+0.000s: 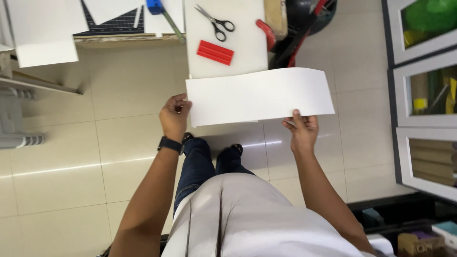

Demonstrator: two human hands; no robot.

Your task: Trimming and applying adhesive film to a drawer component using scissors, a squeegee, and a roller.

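Note:
I hold a long white sheet of paper (259, 95) out in front of me over the tiled floor. My left hand (174, 117) grips its near left corner. My right hand (301, 128) pinches its near edge toward the right, thumb on top. The sheet is flat and slightly tilted, its far edge overlapping a white board (228, 62). On that board lie black-handled scissors (216, 22) and a red ribbed bar (215, 52). I wear a dark watch on my left wrist.
A table (119, 38) at the back left carries a dark cutting mat (116, 24), white sheets (45, 31) and a blue-handled tool (162, 12). White-framed cabinets (423, 95) with rolls stand on the right. A red and black object (290, 33) sits behind the board.

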